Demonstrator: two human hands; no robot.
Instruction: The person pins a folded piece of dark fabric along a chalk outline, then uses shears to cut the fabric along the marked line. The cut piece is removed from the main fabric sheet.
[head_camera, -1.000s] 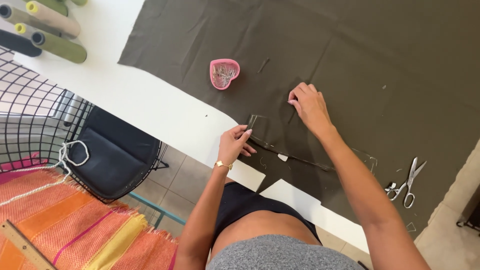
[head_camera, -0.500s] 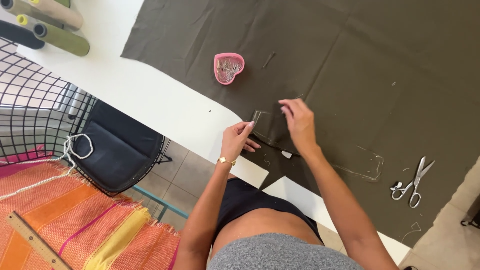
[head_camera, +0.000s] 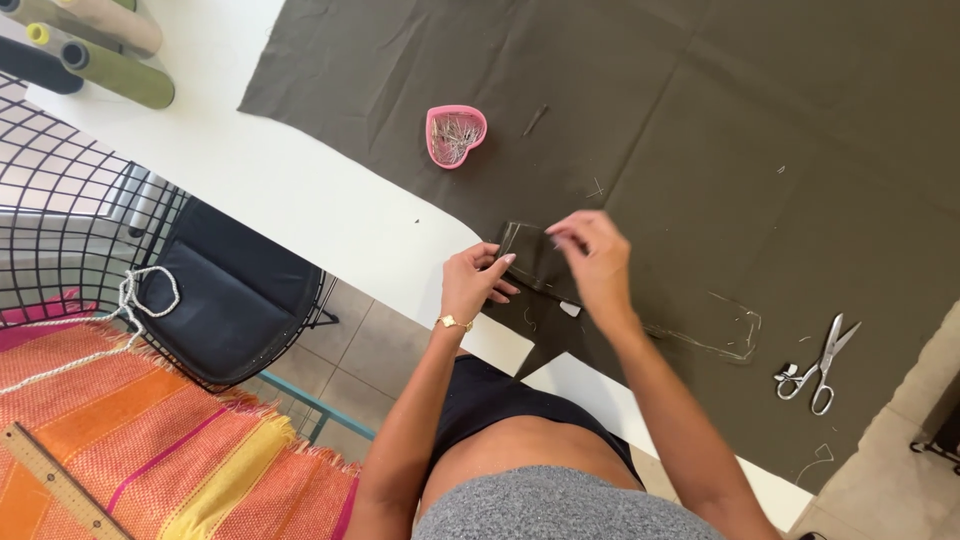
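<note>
Cloth (head_camera: 720, 130), dark olive, matte woven, spread flat over the white table (head_camera: 300, 190); a small cut patch (head_camera: 535, 258) of the same cloth lies at its near edge, apparently being pinned down. Left hand (head_camera: 472, 285) pinches the patch's edge; right hand (head_camera: 595, 262) hovers above it, fingertips drawn together, contents blurred. Pink heart-shaped pin dish (head_camera: 456, 135) beyond the patch, steel scissors (head_camera: 818, 365) to its right; next likely a pin set carefully through both layers.

Two hands work here: the left hand (head_camera: 475, 283) and the right hand (head_camera: 594, 262). Under them lies one dark fabric sheet (head_camera: 760, 130). Beyond them sits one pink heart-shaped pin dish (head_camera: 455, 135). To their right lies one pair of scissors (head_camera: 816, 366).
</note>
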